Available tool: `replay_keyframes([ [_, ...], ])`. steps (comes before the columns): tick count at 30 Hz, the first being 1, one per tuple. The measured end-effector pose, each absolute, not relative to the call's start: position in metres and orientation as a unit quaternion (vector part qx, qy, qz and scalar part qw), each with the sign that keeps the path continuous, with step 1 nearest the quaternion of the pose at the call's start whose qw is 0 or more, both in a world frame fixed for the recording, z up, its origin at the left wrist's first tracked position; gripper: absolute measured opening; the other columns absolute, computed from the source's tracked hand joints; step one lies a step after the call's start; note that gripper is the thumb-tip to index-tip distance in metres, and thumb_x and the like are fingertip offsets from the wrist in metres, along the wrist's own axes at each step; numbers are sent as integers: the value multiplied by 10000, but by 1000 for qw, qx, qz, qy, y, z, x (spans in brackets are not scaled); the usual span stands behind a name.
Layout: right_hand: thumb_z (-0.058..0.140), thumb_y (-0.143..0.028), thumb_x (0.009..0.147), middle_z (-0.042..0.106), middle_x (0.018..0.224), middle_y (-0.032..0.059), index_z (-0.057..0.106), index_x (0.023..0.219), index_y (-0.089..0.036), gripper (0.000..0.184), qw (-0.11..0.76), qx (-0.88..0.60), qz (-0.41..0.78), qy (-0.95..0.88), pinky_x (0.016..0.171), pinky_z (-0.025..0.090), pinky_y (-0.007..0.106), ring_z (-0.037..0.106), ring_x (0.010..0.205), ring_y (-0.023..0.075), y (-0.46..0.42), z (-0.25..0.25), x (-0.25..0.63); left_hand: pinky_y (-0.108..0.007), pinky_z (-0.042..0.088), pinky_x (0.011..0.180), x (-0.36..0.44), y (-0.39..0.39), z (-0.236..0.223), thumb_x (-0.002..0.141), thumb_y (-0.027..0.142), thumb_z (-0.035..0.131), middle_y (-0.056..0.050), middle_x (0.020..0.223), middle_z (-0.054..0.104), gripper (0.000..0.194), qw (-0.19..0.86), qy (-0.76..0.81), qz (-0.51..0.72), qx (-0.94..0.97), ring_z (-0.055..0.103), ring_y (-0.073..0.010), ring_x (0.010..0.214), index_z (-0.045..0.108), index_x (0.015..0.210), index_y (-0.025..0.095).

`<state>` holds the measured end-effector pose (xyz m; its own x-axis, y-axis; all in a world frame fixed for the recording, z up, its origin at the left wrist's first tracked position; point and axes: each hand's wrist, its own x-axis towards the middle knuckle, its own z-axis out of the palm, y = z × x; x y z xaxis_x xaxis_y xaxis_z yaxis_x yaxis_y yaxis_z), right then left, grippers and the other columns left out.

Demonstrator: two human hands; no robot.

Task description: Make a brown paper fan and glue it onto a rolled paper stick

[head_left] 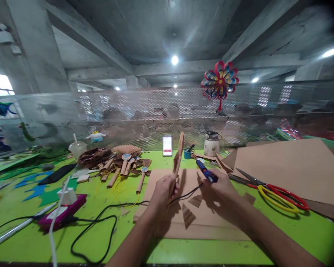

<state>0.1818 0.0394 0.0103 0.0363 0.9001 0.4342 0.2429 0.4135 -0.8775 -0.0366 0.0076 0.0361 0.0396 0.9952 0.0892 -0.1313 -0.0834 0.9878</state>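
My left hand (164, 187) is closed around the lower end of a folded strip of brown paper (180, 148), which stands upright and is seen nearly edge-on. In my right hand (221, 187) is a dark blue glue gun (204, 170), its tip pointing up and to the left, a little apart from the paper. A black cord (187, 194) runs between my hands. Below them lies a stack of brown cardboard sheets (214, 230), with torn corrugated scraps (187, 216) on top. Paper fans with rolled tube handles (126, 152) are heaped to the left.
Red- and yellow-handled scissors (281, 198) lie at right beside a large cardboard sheet (289, 168). A purple power strip (64, 213) with cords sits at left. Behind are a phone (167, 145), a teal cup (187, 154), a white jug (211, 144) and a mesh screen (144, 111).
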Motion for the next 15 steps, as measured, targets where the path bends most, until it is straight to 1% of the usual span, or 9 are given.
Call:
replay_keyframes([
  [3, 608, -223, 702, 602, 719, 45, 638, 958, -215, 257, 560, -405, 342, -636, 510, 465, 300, 574, 611, 199, 38, -8, 173, -201, 325, 475, -36, 7, 37, 766, 429, 540, 2, 606, 558, 284, 512, 436, 541, 505, 449, -88, 489, 548, 668, 163],
  [5, 572, -186, 710, 615, 813, 61, 617, 1020, -212, 314, 550, -395, 332, -657, 555, 482, 314, 585, 660, 204, 42, -17, 170, -203, 330, 476, -36, 8, 36, 762, 407, 529, 4, 590, 553, 271, 507, 438, 541, 509, 448, -88, 481, 534, 644, 163],
  [7, 549, -158, 714, 613, 914, 74, 608, 1041, -206, 336, 534, -420, 271, -682, 640, 493, 329, 592, 767, 222, 50, -21, 169, -205, 337, 483, -37, 11, 33, 761, 398, 521, 0, 590, 555, 263, 508, 441, 542, 504, 467, -95, 491, 529, 641, 163],
  [8, 554, -147, 709, 608, 940, 79, 617, 1015, -198, 317, 513, -445, 223, -700, 696, 489, 340, 584, 826, 234, 56, -21, 170, -204, 335, 481, -37, 13, 31, 763, 397, 518, -2, 594, 558, 263, 509, 442, 541, 502, 473, -97, 495, 527, 643, 163],
  [9, 566, -142, 704, 602, 959, 83, 629, 986, -194, 294, 483, -469, 173, -719, 759, 478, 356, 569, 883, 246, 62, -20, 171, -203, 330, 477, -37, 14, 28, 766, 397, 516, -4, 600, 561, 262, 511, 440, 540, 504, 473, -97, 495, 528, 650, 162],
  [11, 586, -111, 691, 585, 1013, 101, 646, 967, -172, 288, 454, -486, 120, -737, 866, 431, 387, 529, 969, 266, 73, -17, 173, -202, 316, 466, -37, 16, 25, 775, 404, 515, -7, 607, 562, 271, 509, 436, 537, 513, 460, -93, 481, 536, 662, 158],
  [15, 530, -75, 769, 558, 1101, 130, 608, 1141, -146, 387, 364, -481, -1, -797, 903, 400, 378, 501, 1011, 256, 78, -16, 175, -200, 325, 471, -36, 15, 23, 793, 415, 501, -15, 605, 565, 300, 497, 429, 535, 532, 466, -91, 480, 541, 655, 151],
])
